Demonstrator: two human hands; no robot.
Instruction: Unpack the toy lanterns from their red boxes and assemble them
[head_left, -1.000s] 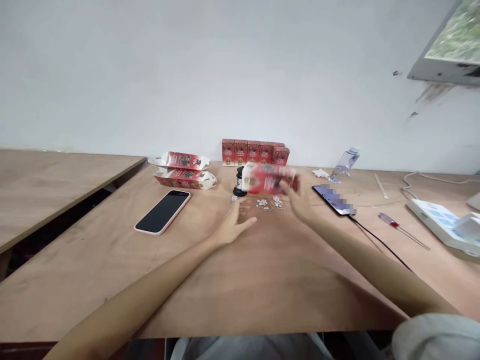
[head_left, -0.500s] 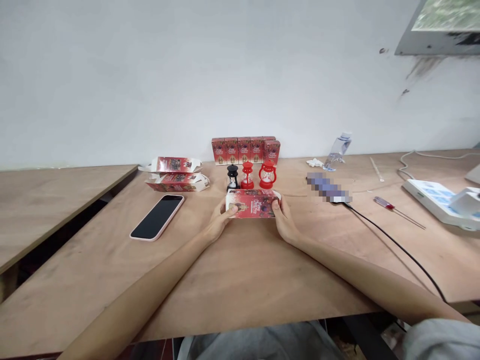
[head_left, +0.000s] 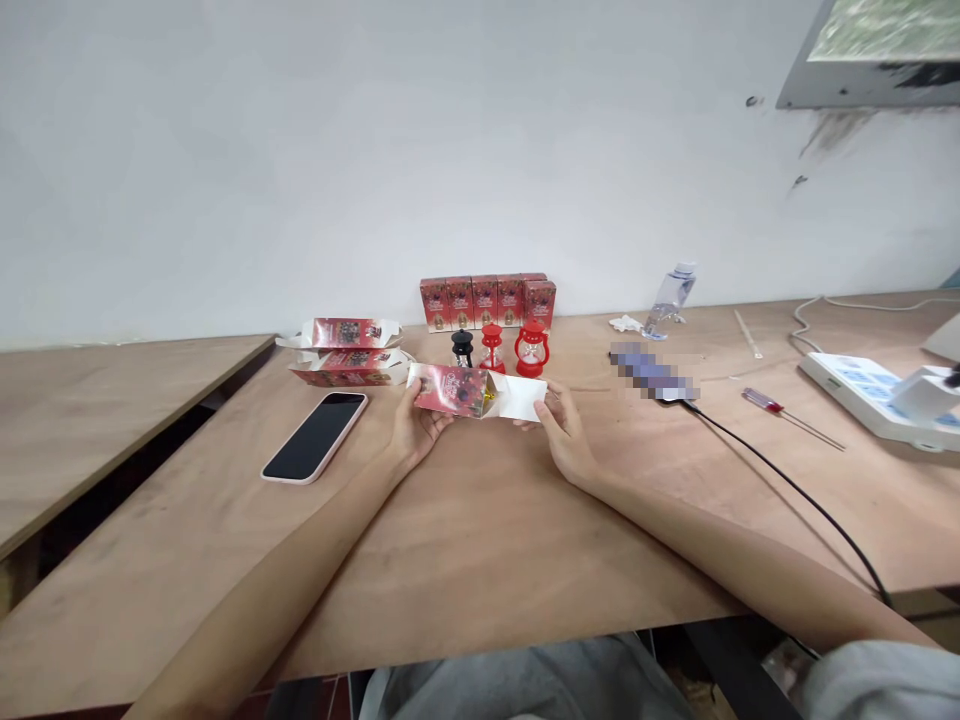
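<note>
Txt on held box (head_left: 450, 390), row boxes (head_left: 484, 302), illeg.

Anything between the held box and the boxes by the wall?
Head view: one black lantern and two red lanterns stand in a row behind the held box.

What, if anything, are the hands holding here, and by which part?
A red box: the left hand holds its closed left end, the right hand the white flap at its open right end.
</note>
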